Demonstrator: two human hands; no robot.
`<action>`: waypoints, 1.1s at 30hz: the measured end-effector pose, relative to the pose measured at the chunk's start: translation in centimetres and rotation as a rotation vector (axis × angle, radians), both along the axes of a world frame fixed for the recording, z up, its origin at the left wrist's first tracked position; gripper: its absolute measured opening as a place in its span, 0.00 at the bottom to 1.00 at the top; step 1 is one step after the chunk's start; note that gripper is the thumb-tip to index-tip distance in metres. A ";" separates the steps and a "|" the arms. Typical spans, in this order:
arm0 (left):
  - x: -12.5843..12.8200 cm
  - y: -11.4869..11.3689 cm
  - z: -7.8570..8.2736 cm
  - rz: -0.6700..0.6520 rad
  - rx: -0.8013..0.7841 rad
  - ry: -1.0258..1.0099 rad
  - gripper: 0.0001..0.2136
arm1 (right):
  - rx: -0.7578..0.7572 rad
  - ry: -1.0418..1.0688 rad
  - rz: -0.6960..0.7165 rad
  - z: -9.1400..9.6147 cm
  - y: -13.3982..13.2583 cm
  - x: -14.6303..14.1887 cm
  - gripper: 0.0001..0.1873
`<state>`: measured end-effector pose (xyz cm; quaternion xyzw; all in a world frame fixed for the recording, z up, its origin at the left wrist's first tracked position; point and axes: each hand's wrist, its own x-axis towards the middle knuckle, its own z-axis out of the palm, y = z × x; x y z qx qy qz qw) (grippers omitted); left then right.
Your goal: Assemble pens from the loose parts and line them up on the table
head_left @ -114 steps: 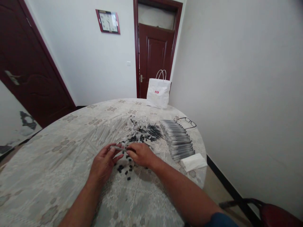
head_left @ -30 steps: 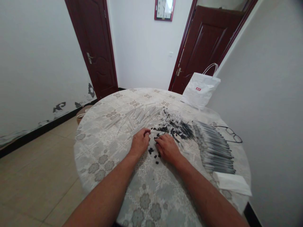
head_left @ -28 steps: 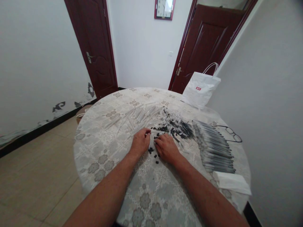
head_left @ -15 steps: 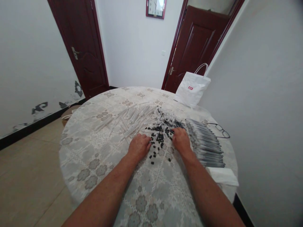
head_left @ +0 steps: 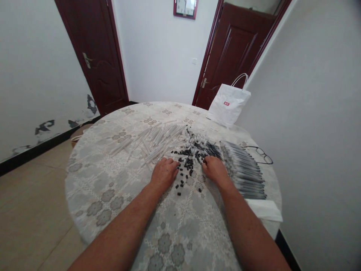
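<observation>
My left hand [head_left: 164,172] rests on the table with curled fingers, left of scattered small black plugs [head_left: 188,164]. Its fingertips are turned down, so whatever they hold is hidden. Across the plugs, my right hand [head_left: 214,169] is closed in a pinch; I cannot make out what is in it. Just beyond it lie thin black refills [head_left: 213,149] and a heap of small white pieces [head_left: 194,137]. Clear pen barrels [head_left: 158,140] are spread in a loose pile past my left hand. Right of my right hand, assembled-looking pens [head_left: 248,171] lie in a row.
A flowered cloth covers the round table [head_left: 121,222]. At its back right stands a white paper bag [head_left: 229,105]. Eyeglasses [head_left: 261,152] lie near the right edge, with a folded white sheet [head_left: 265,210] below the pens. A wall borders the right side.
The view has shifted slightly. My right hand has turned a little inward, its fingers drawn closer together by the black parts. My left hand stays in nearly the same place.
</observation>
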<state>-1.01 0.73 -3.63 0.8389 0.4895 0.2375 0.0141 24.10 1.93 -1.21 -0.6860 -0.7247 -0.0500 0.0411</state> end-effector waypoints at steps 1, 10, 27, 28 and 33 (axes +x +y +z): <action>0.0 0.1 0.0 0.003 0.005 0.006 0.10 | -0.015 -0.002 0.003 -0.1 0.0 0.0 0.10; -0.3 0.2 -0.3 0.022 0.086 -0.078 0.13 | -0.011 0.009 -0.070 -0.5 0.0 -1.0 0.14; -0.2 -0.1 -0.3 -0.186 0.040 -0.339 0.18 | 0.317 0.163 -0.175 1.0 -0.3 -1.1 0.09; -0.2 -0.2 -0.3 -0.191 0.043 -0.337 0.18 | 0.362 0.187 -0.151 1.2 -0.3 -1.0 0.10; -0.1 -0.4 0.1 -0.192 0.054 -0.340 0.18 | 0.482 0.305 0.011 1.9 -0.7 -1.1 0.15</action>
